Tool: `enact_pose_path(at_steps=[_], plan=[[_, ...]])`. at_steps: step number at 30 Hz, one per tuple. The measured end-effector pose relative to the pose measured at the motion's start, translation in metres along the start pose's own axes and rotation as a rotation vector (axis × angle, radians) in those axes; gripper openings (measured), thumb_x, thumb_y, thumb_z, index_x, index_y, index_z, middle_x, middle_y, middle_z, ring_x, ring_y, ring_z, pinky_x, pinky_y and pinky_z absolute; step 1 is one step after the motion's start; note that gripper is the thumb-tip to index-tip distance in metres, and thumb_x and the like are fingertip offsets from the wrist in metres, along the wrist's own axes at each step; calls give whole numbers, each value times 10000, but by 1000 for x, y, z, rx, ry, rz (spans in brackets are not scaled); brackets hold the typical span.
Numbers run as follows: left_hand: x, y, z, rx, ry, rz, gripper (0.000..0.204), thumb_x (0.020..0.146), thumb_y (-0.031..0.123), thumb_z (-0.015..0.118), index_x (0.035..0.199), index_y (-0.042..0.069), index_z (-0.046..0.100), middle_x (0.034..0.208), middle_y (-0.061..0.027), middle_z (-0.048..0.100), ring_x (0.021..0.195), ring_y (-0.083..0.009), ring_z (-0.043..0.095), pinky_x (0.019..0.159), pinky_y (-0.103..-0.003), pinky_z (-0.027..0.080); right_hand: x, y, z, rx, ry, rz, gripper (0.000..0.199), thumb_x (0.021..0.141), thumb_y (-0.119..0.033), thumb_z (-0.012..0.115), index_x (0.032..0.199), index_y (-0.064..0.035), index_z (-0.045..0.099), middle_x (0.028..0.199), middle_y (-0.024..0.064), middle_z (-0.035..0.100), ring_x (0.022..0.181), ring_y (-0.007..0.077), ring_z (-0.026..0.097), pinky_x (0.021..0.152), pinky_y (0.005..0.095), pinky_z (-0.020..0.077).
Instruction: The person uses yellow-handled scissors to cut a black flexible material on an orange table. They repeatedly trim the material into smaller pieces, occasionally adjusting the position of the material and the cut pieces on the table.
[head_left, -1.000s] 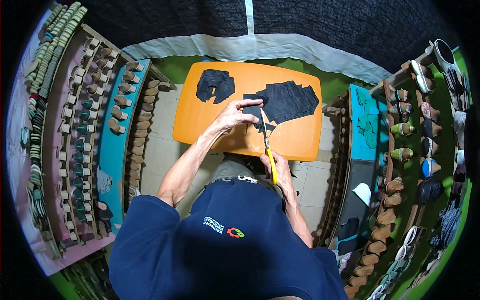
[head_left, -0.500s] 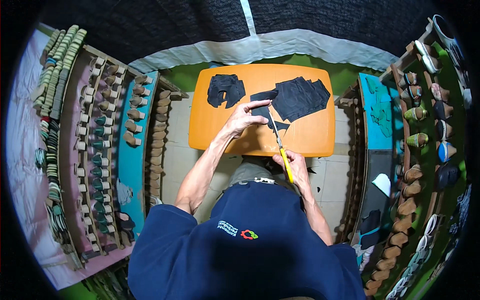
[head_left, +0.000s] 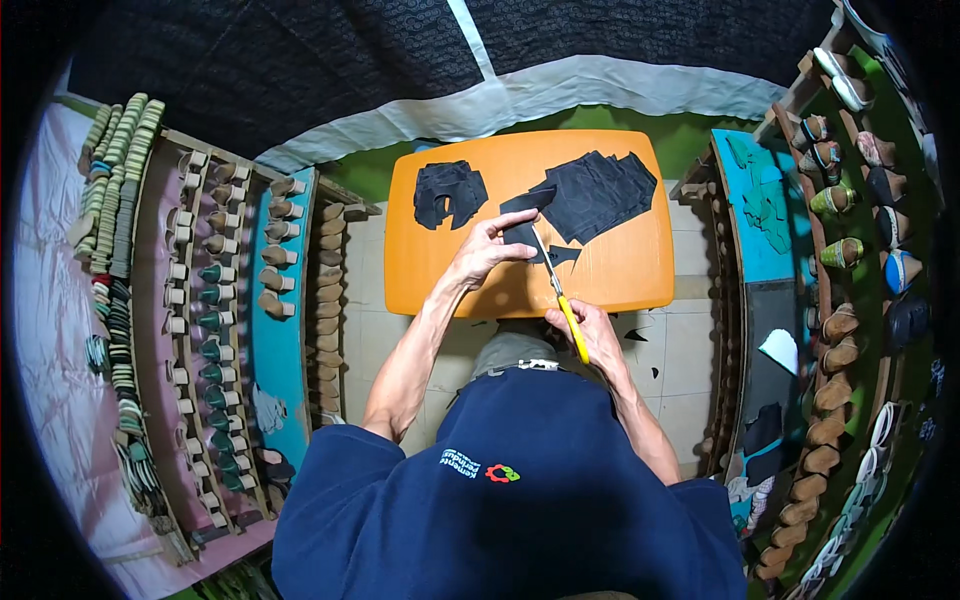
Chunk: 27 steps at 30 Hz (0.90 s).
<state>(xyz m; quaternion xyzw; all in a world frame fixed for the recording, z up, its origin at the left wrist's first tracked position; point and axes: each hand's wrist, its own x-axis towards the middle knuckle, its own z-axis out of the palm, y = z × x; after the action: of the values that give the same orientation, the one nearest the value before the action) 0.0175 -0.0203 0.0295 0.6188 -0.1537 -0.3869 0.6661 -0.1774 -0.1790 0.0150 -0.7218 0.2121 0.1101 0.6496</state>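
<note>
Rows of shoes (head_left: 215, 350) stand at left, beside striped stacks (head_left: 125, 185). A dark patterned curtain (head_left: 640, 35) hangs beyond. Green scraps (head_left: 765, 210) lie on a turquoise panel (head_left: 763, 271).

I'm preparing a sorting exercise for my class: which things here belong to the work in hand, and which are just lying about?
Work in hand:
yellow-handled scissors, in the right hand
black piece, in the left hand
probably left black stack and right black stack, on orange table

Lying about:
green pieces, at right
white piece, at right
shoes, right rack

The right hand (head_left: 598, 338) hides part of the scissors' yellow handles (head_left: 573, 328).
</note>
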Motion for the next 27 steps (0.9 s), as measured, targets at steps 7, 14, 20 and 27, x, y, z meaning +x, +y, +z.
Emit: enact_pose_path(at_steps=[7, 14, 20, 27], plan=[[2, -1, 3, -9, 16, 15, 652, 768, -19, 779, 1381, 24, 560, 1328, -84, 616, 1039, -124, 660, 932, -256, 526, 1, -2, -3, 19, 14, 14, 529, 844, -508, 766, 701, -51, 543, 603, -26, 410, 589, 97, 360, 539, 313, 322], [8, -2, -7, -41, 43, -23, 539, 854, 74, 751, 1360, 9, 576, 1233, -101, 663, 1039, -146, 660, 938, -271, 524, -3, -9, -9, 79, -13, 73, 492, 832, -445, 803, 676, -49, 555, 594, -39, 402, 583, 75, 354, 526, 293, 301], [15, 14, -28, -10, -92, -176, 550, 813, -24, 745, 1341, 21, 598, 1172, -97, 696, 1020, -143, 676, 944, -293, 542, -3, 3, -13, -27, -16, -52, 531, 816, -474, 809, 649, -48, 541, 593, -43, 370, 575, 75, 336, 522, 300, 285], [20, 19, -34, 191, -132, -146, 525, 794, -5, 763, 1303, 32, 642, 1016, -55, 718, 857, -83, 654, 816, -227, 531, -6, 3, -18, -67, -73, -3, 434, 857, -428, 773, 738, -46, 602, 578, -53, 405, 535, 53, 343, 486, 279, 284]])
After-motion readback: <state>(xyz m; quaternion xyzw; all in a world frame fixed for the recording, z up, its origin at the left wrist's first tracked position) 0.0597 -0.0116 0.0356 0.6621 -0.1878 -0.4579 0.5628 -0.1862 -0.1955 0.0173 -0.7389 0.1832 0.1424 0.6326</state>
